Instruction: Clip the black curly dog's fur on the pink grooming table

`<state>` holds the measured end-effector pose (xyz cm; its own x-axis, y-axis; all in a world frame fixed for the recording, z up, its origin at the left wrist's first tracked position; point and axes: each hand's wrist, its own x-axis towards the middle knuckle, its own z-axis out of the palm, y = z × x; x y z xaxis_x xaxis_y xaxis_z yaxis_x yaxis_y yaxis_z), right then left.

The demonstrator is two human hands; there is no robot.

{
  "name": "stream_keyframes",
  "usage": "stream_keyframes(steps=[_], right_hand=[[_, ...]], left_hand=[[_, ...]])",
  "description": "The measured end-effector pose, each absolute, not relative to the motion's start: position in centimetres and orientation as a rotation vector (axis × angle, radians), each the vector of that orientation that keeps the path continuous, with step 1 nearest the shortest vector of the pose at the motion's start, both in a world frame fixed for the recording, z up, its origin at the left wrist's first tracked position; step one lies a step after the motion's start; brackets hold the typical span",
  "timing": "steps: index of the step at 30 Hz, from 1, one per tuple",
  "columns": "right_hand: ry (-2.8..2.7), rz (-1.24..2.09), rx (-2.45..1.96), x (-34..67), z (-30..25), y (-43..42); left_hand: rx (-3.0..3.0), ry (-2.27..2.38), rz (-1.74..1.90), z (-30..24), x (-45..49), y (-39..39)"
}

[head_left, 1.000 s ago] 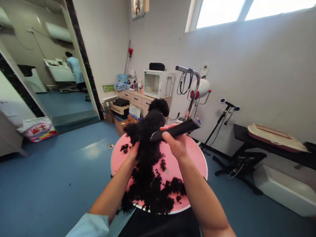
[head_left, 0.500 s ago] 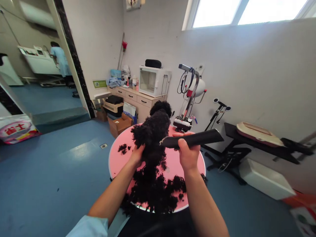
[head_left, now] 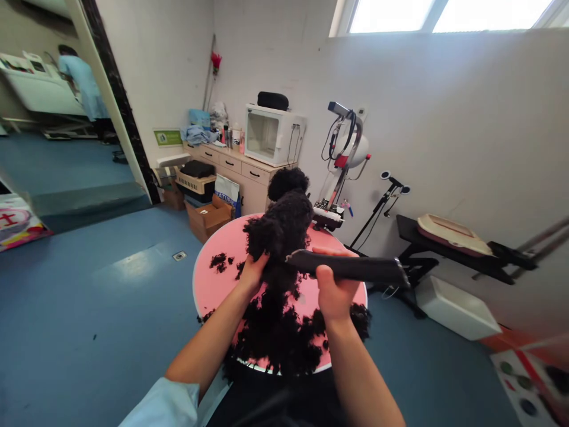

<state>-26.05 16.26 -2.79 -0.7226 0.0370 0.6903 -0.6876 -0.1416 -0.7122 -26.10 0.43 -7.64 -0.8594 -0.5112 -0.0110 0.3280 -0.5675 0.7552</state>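
A black curly-haired dog (head_left: 288, 219) stands on a round pink grooming table (head_left: 213, 296), its rear toward me and its head at the far side. My left hand (head_left: 254, 274) grips the dog low at its hindquarters; the fur hides most of the fingers. In my right hand (head_left: 335, 290) is a black hair clipper (head_left: 355, 267), its blade end against or very near the fur of the dog's rear. Cut black fur (head_left: 280, 341) lies in a thick heap over the near part of the table.
A tool holder and a dryer on a stand (head_left: 344, 160) rise behind the table. Drawers (head_left: 242, 169) carry a white cabinet (head_left: 264, 135). A cardboard box (head_left: 208, 218) sits on the floor. Rightward is a black table (head_left: 448, 252) with a tray. Another person (head_left: 84, 80) bends over a tub in the far room.
The clipper has tipped, its rear end now lower, while its blade stays by the dog's rear. My left hand keeps its grip. The camera view has shifted slightly.
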Motion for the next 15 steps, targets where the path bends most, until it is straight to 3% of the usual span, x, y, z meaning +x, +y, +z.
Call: stream_keyframes(steps=[5, 9, 12, 15], right_hand=[[-1.933, 1.539, 1.043, -24.5, -5.3, 15.9], [-1.813, 1.702, 1.004, -22.9, -5.6, 17.7], [-1.674, 1.778, 0.816, -23.3, -3.5, 17.7], [-1.787, 1.566, 0.850, -24.2, -2.9, 16.3]], left_hand=[[0.246, -1.112, -2.449, -8.6, -26.7, 0.5], [0.171, -1.154, -2.557, -10.9, -28.3, 0.1], [0.078, -1.387, -2.376, -12.4, -30.0, -0.4], [-0.017, -1.537, -2.185, -12.5, -31.6, -0.9]])
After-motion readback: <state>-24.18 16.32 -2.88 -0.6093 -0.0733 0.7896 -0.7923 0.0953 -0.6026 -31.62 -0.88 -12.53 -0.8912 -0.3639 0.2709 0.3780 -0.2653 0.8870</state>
